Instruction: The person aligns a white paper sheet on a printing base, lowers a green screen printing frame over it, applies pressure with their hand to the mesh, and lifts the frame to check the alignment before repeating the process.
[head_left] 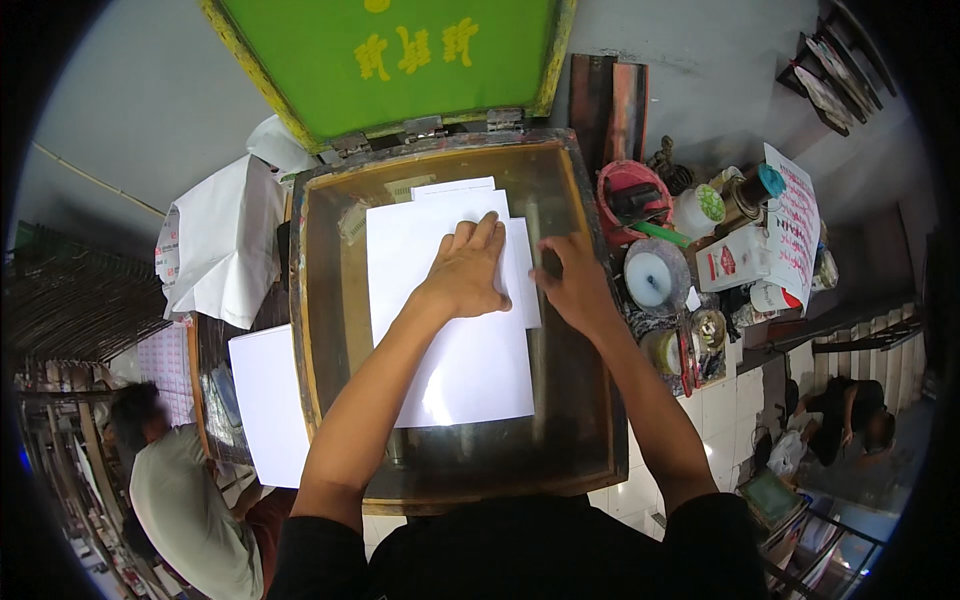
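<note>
Left hand (466, 272) pressed flat, fingers spread, pinning white sheet (445, 320) mid glass bed (330, 300); right hand (572, 280) curled at sheet's right edge, apparently squaring it, grip unclear.

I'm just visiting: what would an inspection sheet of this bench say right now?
Surface: glass-topped bed in a worn wooden frame.
Job's things: large white sheet lying flat; green screen hinged up behind.
Clutter: pots and tins to the right; white paper pile to the left.
Hands: left hand flat on the sheet; right hand at its right edge.
Cables: nothing seen.
Surroundings: seated person lower left.
</note>
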